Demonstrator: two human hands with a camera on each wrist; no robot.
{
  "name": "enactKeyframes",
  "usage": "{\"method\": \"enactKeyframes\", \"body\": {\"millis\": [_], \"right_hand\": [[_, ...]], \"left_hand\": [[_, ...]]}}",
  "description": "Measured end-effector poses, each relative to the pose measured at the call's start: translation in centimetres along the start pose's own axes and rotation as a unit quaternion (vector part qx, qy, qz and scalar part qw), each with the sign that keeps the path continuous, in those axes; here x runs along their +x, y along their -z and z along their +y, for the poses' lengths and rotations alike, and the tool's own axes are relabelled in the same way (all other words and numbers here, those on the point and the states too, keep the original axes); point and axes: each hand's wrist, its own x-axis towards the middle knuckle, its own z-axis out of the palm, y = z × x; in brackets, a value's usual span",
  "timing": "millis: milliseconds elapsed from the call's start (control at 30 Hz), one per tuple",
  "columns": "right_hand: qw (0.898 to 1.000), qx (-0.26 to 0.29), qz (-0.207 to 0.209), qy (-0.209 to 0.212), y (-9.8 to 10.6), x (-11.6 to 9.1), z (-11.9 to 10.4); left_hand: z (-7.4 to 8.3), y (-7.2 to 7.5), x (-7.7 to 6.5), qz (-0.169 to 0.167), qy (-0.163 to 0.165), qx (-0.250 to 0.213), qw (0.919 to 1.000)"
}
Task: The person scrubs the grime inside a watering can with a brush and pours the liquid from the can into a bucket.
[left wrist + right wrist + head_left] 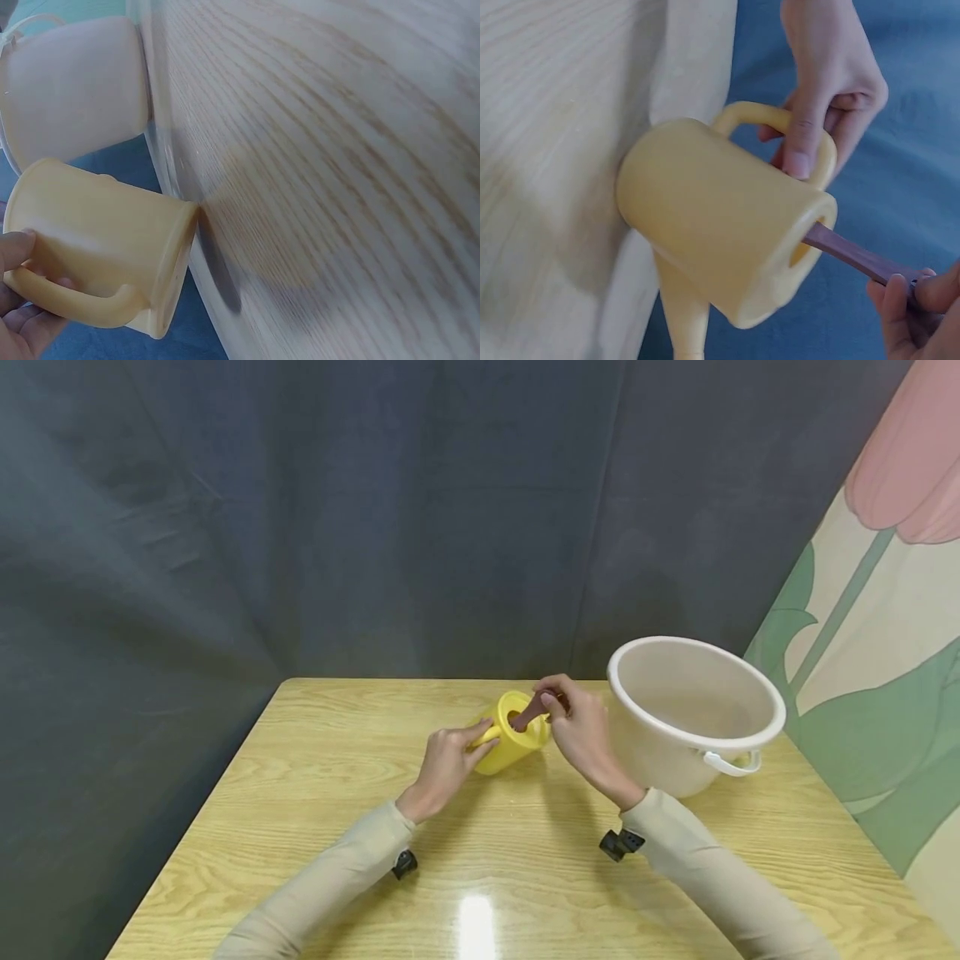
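Note:
A yellow watering can (507,750), tilted over the table, has its round top opening facing up toward the head camera. My left hand (444,766) grips its looped handle, with the thumb on top in the right wrist view. The can's spout (681,315) points away from that handle. Between the fingers and thumb of my right hand (581,727) is a brown-handled tool (859,257). Its far end goes into the can's opening and is mostly hidden, so its kind cannot be told.
Just right of my right hand stands a large whitish bucket (697,739) with a white handle. The wooden table (315,768) reaches back to a dark curtain (450,527). A wall with a painted tulip (892,693) borders the right side.

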Motion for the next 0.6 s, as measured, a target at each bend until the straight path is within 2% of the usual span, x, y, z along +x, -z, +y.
{"method": "enactKeyframes", "body": {"millis": [300, 467, 600], "right_hand": [[0.998, -0.025, -0.027, 0.053, -1.8, -0.9, 1.1], [0.998, -0.020, -0.025, 0.048, -1.4, -0.5, 0.9], [0.999, -0.016, -0.004, 0.033, -0.3, 0.0, 0.4]], "left_hand": [[0.0, -0.1, -0.1, -0.004, -0.001, 0.008, 1.0000], [0.0, -0.1, 0.0, 0.003, -0.006, 0.009, 0.9999], [0.0, -0.2, 0.0, 0.002, -0.010, 0.015, 0.9998]]}}
